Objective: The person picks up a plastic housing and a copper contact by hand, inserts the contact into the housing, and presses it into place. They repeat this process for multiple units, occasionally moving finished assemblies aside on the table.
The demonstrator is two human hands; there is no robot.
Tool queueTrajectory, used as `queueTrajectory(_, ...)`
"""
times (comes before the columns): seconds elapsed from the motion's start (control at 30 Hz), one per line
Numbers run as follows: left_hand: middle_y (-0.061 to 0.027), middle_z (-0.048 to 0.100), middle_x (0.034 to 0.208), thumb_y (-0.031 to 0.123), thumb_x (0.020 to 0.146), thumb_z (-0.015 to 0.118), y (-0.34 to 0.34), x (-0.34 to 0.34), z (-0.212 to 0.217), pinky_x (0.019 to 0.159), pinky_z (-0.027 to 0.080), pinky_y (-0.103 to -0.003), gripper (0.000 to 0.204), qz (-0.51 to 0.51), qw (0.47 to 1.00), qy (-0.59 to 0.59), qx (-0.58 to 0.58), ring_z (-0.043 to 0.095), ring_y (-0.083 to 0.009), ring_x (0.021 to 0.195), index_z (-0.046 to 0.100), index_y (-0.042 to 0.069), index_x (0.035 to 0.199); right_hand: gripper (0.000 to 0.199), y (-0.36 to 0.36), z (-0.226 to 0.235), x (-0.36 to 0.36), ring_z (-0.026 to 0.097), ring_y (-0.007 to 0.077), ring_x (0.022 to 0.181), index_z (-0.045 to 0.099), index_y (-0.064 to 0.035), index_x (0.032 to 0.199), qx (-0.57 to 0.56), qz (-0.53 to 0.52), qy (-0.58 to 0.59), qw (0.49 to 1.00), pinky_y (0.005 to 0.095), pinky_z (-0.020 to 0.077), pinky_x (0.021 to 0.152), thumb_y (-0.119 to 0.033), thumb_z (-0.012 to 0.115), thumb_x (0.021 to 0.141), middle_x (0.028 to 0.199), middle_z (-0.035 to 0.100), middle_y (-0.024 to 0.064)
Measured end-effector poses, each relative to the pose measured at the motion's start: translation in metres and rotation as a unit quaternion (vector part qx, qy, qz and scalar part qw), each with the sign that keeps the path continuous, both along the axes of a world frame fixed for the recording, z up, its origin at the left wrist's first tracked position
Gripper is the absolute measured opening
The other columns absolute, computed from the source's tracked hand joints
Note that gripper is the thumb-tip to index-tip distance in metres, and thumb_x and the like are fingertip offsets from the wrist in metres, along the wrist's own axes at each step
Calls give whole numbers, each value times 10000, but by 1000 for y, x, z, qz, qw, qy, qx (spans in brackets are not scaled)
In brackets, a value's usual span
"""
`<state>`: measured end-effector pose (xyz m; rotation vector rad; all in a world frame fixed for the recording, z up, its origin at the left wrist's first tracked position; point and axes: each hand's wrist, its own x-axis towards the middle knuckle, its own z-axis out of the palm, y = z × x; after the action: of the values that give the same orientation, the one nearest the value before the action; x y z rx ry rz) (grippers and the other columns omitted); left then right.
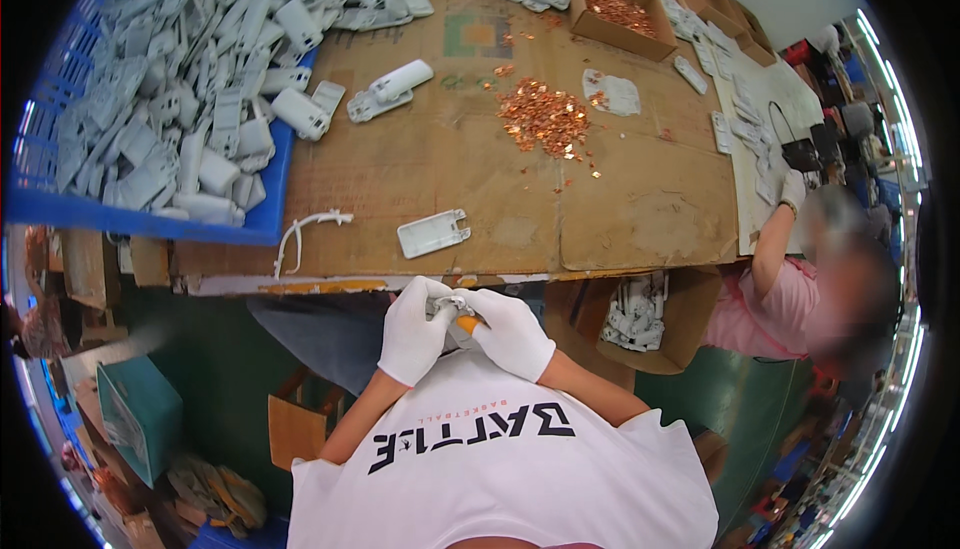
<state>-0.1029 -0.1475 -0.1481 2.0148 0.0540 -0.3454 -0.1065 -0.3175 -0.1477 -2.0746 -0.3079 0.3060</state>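
In front of my chest, at the table's near edge, both gloved hands come together around a small whitish plastic piece (452,305), mostly hidden by fingers. My left hand (408,331) is closed on its left side. My right hand (517,337) is closed at its right side, with something orange (467,324) showing by the thumb; I cannot tell if it is a tool handle or a finger cover. Just beyond the hands, a white plastic housing shell (434,234) lies flat on the cardboard-covered table (400,169). A thin white curved plastic strip (300,234) lies to its left.
A blue crate (270,217) heaped with white housings fills the far left. Small copper pieces (545,117) lie piled mid-table, with more in a cardboard box (655,47) behind. An open carton (685,334) of white parts stands below the right edge. A co-worker in pink (765,314) sits at right.
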Motion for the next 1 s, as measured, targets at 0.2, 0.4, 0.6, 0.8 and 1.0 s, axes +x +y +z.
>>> queueTrajectory(0.2, -183, 561, 1219, 8, 746, 704, 5, 116, 18, 1007, 447, -393, 461, -49, 948, -305, 81, 545, -360, 1170, 557, 37, 1182, 172, -107, 15, 118, 664, 316, 846, 667, -57, 950, -75, -246, -255, 932, 377, 533, 764, -195, 698, 854, 907, 680, 130)
queueTrajectory(0.4, -164, 592, 1177, 183, 765, 781, 4, 250, -7, 935, 494, -438, 447, -14, 858, -358, 368, 585, -340, 1101, 586, 68, 1151, 213, -368, -38, 213, 649, 396, 953, 637, -82, 1096, -333, -431, -276, 792, 464, 524, 805, -141, 572, 902, 1060, 667, 188)
queueTrajectory(0.6, -152, 616, 1030, 273, 778, 791, 34, 279, -32, 803, 546, -454, 416, -53, 864, -277, 416, 633, -355, 975, 592, 117, 1109, 575, -368, -38, 213, 408, 308, 1345, 460, -152, 1421, -599, -247, -189, 738, 459, 357, 1093, -243, 633, 880, 1466, 443, 121)
queueTrajectory(0.8, -208, 606, 1040, 395, 814, 738, 30, 281, -28, 795, 522, -487, 561, -121, 884, -241, 381, 633, -406, 946, 526, 177, 1286, 511, -369, -49, 195, 456, 346, 1281, 521, -98, 1318, -550, -326, -307, 705, 484, 368, 1073, -180, 666, 836, 1384, 497, 143)
queueTrajectory(1.0, -219, 603, 1064, 452, 810, 722, 20, 277, -18, 828, 519, -479, 591, -108, 881, -219, 406, 630, -405, 968, 533, 184, 1302, 363, -210, -27, 138, 630, 259, 1001, 658, -133, 1040, -291, -111, -409, 858, 374, 523, 848, 23, 642, 712, 1057, 661, 50)
